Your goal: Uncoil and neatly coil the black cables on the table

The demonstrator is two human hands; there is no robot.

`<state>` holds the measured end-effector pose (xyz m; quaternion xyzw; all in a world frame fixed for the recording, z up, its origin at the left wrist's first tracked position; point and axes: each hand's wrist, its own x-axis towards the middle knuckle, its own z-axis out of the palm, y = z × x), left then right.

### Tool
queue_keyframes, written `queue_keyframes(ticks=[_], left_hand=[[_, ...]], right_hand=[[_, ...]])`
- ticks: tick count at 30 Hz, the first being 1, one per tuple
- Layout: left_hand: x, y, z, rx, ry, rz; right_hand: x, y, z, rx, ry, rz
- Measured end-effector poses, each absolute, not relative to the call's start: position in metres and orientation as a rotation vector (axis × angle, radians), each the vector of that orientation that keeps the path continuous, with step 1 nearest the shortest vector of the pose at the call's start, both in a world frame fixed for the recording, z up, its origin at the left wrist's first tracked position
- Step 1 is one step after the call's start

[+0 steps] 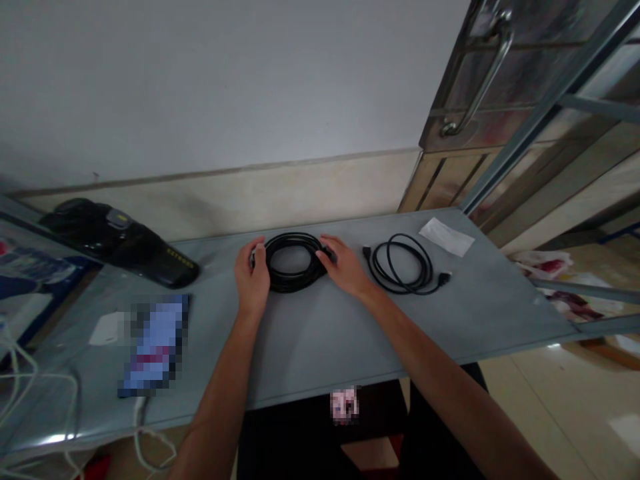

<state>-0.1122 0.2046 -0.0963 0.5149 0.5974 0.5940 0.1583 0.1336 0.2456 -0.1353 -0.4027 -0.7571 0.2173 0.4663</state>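
A thick coil of black cable point(293, 261) lies on the grey table point(320, 333), near its far edge. My left hand point(253, 277) curls round the coil's left side, fingers closed on the strands. My right hand point(345, 267) rests on the coil's right side, fingers bent over the cable and a dark plug end. A second, thinner black cable point(405, 265) lies loosely looped on the table to the right of my right hand, untouched, with a plug at each end.
A black bag point(120, 241) lies at the table's far left. A blurred phone-like object point(155, 343) and a white card point(107, 328) sit front left, with white cords point(30, 387) hanging there. A white slip point(447, 236) is at far right, a metal door point(500, 100) behind.
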Motion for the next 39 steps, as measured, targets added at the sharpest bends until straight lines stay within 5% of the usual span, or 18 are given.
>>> queue_keyframes(ticks=[39], left_hand=[[-0.112, 0.211, -0.091, 1.167, 1.596, 2.004]], right_hand=[[0.134, 0.238, -0.114, -1.082, -1.462, 0.629]])
